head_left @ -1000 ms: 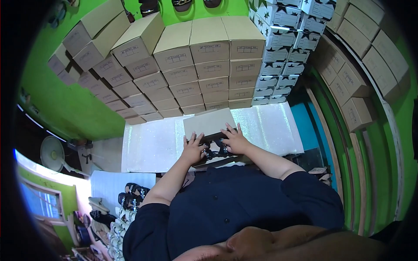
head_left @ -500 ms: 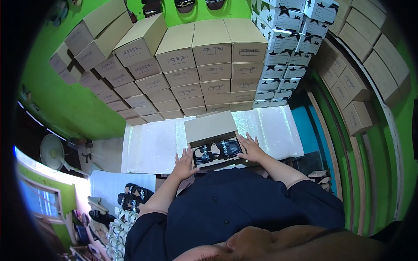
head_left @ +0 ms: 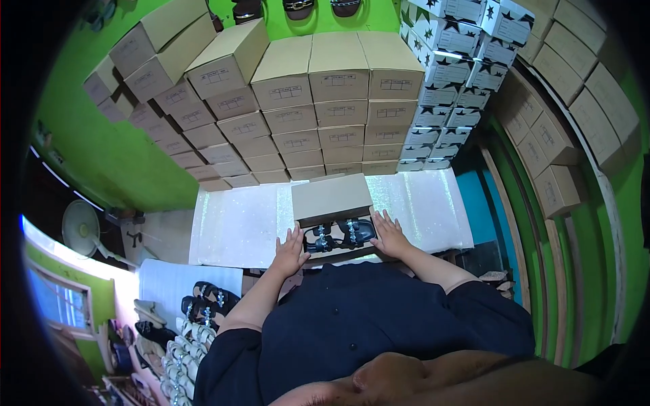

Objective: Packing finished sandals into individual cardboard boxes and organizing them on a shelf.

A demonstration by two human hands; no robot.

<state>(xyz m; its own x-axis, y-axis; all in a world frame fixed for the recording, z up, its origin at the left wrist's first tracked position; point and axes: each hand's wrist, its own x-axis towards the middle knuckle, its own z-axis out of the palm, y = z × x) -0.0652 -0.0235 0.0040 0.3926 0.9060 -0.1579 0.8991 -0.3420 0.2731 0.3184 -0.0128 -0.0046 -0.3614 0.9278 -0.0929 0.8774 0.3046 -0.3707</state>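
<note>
In front of me stands a brown cardboard shoebox with its lid (head_left: 332, 197) raised at the far side. Inside lies a pair of black sandals (head_left: 357, 232) with shiny ornaments on the straps. My left hand (head_left: 291, 252) rests along the box's left side, fingers stretched out and pointing away from me. Along the right side lies my right hand (head_left: 390, 235), its fingers also extended. Neither hand is wrapped round anything. The near wall of the box is partly hidden by my body.
The box sits on a white sparkly tabletop (head_left: 233, 227). Behind it rise stacked brown shoeboxes (head_left: 281, 91) and white star-patterned boxes (head_left: 443, 68). More black sandals (head_left: 206, 301) and several white shoes (head_left: 186, 358) lie at lower left, near a fan (head_left: 81, 229). Wooden rails (head_left: 504, 203) run at right.
The whole view has shifted slightly. My hands stay at the box's two sides; the left thumb has moved up closer to the box and the right fingers are less spread.
</note>
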